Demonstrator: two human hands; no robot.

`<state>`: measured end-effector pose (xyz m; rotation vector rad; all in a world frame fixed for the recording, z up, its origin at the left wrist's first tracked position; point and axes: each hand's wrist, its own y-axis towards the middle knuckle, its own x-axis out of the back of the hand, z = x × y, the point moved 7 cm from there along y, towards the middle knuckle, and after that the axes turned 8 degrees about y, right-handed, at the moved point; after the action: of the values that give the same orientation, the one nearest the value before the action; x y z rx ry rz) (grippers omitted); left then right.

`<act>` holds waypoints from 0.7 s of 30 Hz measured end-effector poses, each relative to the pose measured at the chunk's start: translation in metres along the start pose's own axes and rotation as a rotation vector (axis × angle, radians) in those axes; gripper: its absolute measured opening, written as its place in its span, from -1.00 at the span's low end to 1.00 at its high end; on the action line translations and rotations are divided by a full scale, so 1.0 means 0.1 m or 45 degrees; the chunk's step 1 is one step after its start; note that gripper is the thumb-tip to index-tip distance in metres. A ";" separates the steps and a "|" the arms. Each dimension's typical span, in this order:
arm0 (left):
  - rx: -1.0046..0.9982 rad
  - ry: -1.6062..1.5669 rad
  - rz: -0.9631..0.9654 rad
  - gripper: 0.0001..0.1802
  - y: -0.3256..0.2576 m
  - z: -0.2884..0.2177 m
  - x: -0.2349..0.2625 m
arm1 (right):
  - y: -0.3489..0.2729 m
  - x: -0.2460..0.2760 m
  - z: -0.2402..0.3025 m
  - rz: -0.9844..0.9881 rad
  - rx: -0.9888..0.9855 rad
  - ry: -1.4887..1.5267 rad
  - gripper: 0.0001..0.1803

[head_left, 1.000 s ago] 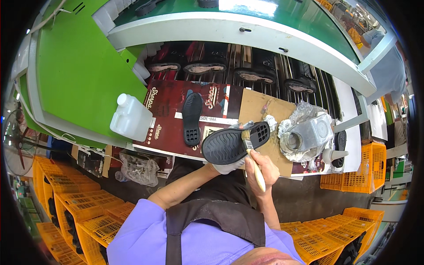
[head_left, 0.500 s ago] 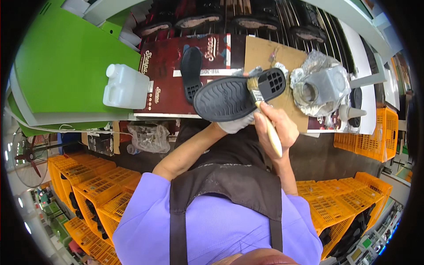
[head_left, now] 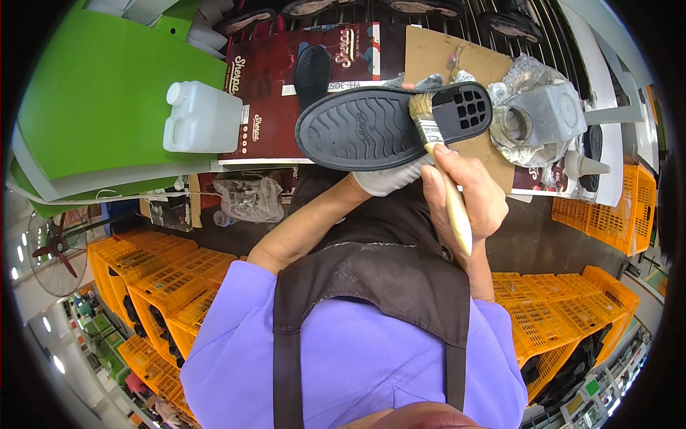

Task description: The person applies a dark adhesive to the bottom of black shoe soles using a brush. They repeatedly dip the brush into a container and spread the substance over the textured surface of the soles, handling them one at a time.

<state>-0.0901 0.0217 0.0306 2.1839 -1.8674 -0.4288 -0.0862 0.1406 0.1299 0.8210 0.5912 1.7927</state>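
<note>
One black shoe sole (head_left: 386,129) lies lengthwise left-right, tread up, heel rightward, gripped underneath by the gloved left hand (head_left: 389,179); the right hand (head_left: 464,189) clasps a brush (head_left: 439,161).

My one head camera looks steeply down my chest, close over my hands at the bench (head_left: 457,53), its fisheye rim bending the edges.
</note>
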 end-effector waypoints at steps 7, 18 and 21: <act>0.019 0.221 -0.018 -0.14 0.03 -0.08 0.00 | 0.01 0.00 -0.04 0.005 -0.028 -0.021 -0.78; -0.004 0.222 -0.030 -0.10 0.03 0.00 0.08 | 0.03 -0.04 -0.10 -0.039 0.005 0.025 -0.79; -0.058 0.378 -0.006 -0.09 0.03 0.02 0.09 | 0.03 -0.05 -0.16 -0.037 -0.047 -0.005 -0.74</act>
<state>-0.0921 0.0120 0.0296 2.0894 -1.6764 -0.1354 -0.0985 0.1347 0.1203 0.7871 0.5631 1.7697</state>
